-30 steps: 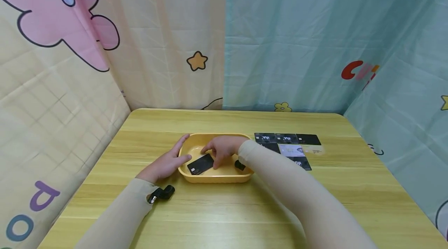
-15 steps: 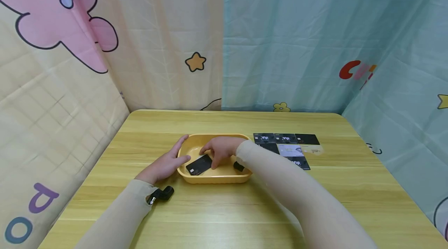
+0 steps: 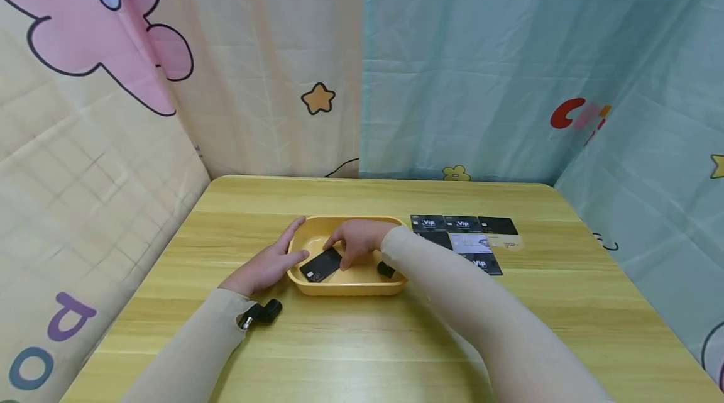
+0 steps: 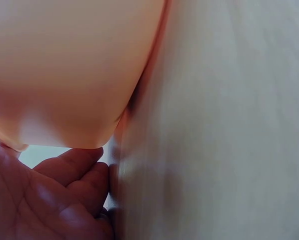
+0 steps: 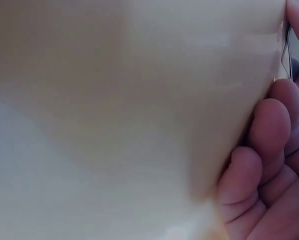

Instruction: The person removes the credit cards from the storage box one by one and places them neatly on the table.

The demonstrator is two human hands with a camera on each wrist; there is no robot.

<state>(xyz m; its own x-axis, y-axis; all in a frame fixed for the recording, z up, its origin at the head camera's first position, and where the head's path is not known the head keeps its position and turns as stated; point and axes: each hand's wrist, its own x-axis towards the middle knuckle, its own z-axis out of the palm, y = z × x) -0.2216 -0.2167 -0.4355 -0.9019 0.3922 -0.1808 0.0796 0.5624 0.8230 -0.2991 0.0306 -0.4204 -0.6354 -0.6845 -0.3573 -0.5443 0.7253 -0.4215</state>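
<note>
A yellow plastic tray [image 3: 351,290] with raised sides stands on the table. My left hand [image 3: 264,266] holds its left end, thumb over the rim and fingers along the outer wall. In the left wrist view the fingertips [image 4: 92,152] lie low against the tray, close to the tabletop. Inside the tray lies a black VIP card [image 3: 319,266], tilted. My right hand [image 3: 362,242] reaches in and pinches its right end between thumb and index finger. The right wrist view shows thin card edges [image 5: 288,55] at those fingers, the others curled on the tray's floor.
Right of the tray several cards lie edge to edge: black ones [image 3: 498,226], a whitish one [image 3: 471,244] and a pale cream one [image 3: 505,241]. My right sleeve [image 3: 452,283] covers part of them. Printed curtains [image 3: 452,76] surround the wooden table [image 3: 339,353].
The black card has shifted slightly left, and my right thumb has moved left with it. A pale edge showing under the card before is now hidden. My left hand stays on the tray.
</note>
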